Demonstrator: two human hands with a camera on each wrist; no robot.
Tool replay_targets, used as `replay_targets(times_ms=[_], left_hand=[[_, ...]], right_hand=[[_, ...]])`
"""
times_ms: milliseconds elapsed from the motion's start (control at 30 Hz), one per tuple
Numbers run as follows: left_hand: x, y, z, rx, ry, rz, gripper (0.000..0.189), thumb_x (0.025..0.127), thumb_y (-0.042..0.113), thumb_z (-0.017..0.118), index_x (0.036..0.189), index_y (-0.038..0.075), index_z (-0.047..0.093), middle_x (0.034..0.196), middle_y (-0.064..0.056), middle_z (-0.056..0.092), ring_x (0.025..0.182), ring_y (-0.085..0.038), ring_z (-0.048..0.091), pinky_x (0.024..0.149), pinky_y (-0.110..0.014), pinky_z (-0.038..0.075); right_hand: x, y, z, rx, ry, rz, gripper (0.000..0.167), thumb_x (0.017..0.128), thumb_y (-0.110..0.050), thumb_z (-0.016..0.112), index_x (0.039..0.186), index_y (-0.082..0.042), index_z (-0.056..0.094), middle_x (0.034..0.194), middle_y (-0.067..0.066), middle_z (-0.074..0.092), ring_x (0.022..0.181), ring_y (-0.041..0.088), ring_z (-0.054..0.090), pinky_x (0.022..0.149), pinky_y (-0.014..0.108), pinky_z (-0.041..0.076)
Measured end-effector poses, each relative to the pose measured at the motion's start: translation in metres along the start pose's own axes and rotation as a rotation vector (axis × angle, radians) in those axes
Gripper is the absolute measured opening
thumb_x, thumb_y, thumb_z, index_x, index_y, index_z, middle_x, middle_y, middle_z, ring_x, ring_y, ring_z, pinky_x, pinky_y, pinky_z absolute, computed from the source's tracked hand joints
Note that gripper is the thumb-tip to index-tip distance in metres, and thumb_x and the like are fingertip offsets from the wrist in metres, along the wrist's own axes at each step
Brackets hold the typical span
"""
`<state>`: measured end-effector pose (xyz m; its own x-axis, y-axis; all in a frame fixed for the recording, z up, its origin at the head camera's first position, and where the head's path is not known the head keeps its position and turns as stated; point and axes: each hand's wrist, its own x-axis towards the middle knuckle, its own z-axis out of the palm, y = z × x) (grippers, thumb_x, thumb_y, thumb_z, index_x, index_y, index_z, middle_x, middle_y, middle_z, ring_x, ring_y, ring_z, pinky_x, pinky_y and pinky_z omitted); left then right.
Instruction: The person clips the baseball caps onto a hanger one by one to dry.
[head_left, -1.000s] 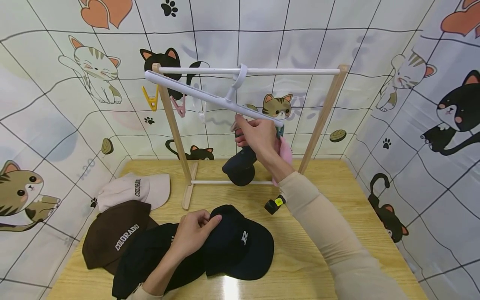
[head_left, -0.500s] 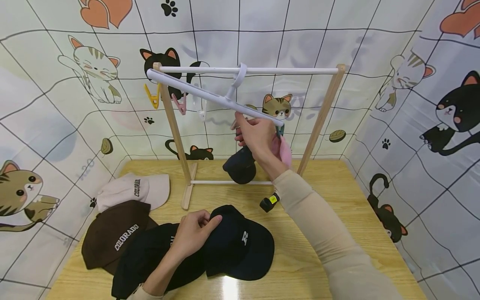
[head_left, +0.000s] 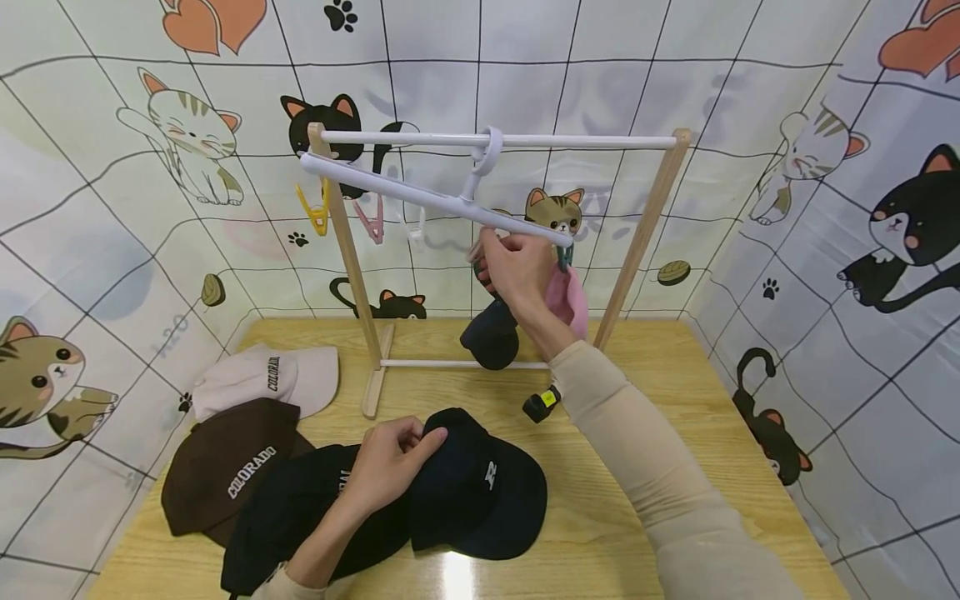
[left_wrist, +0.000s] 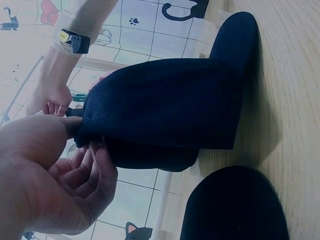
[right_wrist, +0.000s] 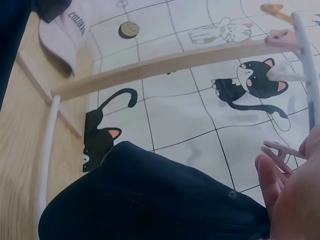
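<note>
My left hand (head_left: 393,467) pinches the crown edge of a black baseball cap (head_left: 480,500) with a white R, lifted at the back, its brim by the table. Under the sloping right half of a white clothes hanger (head_left: 435,200), my right hand (head_left: 517,271) has curled fingers at the upper edge of a dark navy cap (head_left: 491,335) that hangs below. In the right wrist view, a pale clip (right_wrist: 281,155) shows beside those fingers, and the navy cap (right_wrist: 150,200) runs up to the hand. A pink cap (head_left: 567,300) hangs from a green clip (head_left: 565,257) at the hanger's right end.
The hanger hooks over the top bar (head_left: 585,142) of a wooden-legged rack. Yellow (head_left: 317,210), pink (head_left: 371,220) and white clips hang along its left half. Brown (head_left: 232,475), beige (head_left: 262,379) and black caps lie at the table's left. Patterned walls enclose the table (head_left: 660,392).
The hanger has shifted slightly right and slopes less, its hook turned a little. The navy cap has swung right and the clips sway. My left hand has stayed put.
</note>
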<state>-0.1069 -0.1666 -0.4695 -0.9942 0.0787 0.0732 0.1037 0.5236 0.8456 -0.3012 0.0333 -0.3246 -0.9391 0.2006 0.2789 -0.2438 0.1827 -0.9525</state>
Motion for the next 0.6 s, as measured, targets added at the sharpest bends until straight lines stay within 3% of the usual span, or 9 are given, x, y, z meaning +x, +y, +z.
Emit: replay_targets(times_ms=[233, 467, 600], left_hand=[[0.002, 0.004, 0.001, 0.004, 0.004, 0.031, 0.036, 0.105, 0.034, 0.083, 0.079, 0.016, 0.066, 0.065, 0.007, 0.049, 0.061, -0.005, 0.047, 0.06, -0.022, 0.035], [0.007, 0.011, 0.002, -0.012, 0.004, 0.097, 0.037, 0.106, 0.033, 0.082, 0.079, 0.016, 0.065, 0.066, 0.008, 0.049, 0.062, -0.005, 0.048, 0.061, -0.021, 0.036], [0.011, 0.018, 0.001, -0.019, 0.014, 0.126, 0.035, 0.106, 0.032, 0.081, 0.079, 0.016, 0.066, 0.067, 0.009, 0.052, 0.064, -0.006, 0.051, 0.061, -0.021, 0.039]], right_hand=[[0.004, 0.009, -0.006, -0.014, 0.021, -0.086, 0.039, 0.102, -0.036, 0.068, 0.082, -0.01, 0.088, 0.072, 0.008, 0.081, 0.071, 0.044, 0.079, 0.052, 0.043, 0.064], [0.007, 0.015, -0.013, -0.026, 0.024, -0.118, 0.038, 0.103, -0.038, 0.07, 0.079, -0.014, 0.088, 0.072, 0.007, 0.081, 0.069, 0.044, 0.079, 0.05, 0.03, 0.06], [0.008, 0.016, -0.017, -0.021, 0.019, -0.106, 0.038, 0.103, -0.04, 0.071, 0.082, -0.013, 0.089, 0.072, 0.006, 0.081, 0.066, 0.038, 0.079, 0.054, 0.031, 0.063]])
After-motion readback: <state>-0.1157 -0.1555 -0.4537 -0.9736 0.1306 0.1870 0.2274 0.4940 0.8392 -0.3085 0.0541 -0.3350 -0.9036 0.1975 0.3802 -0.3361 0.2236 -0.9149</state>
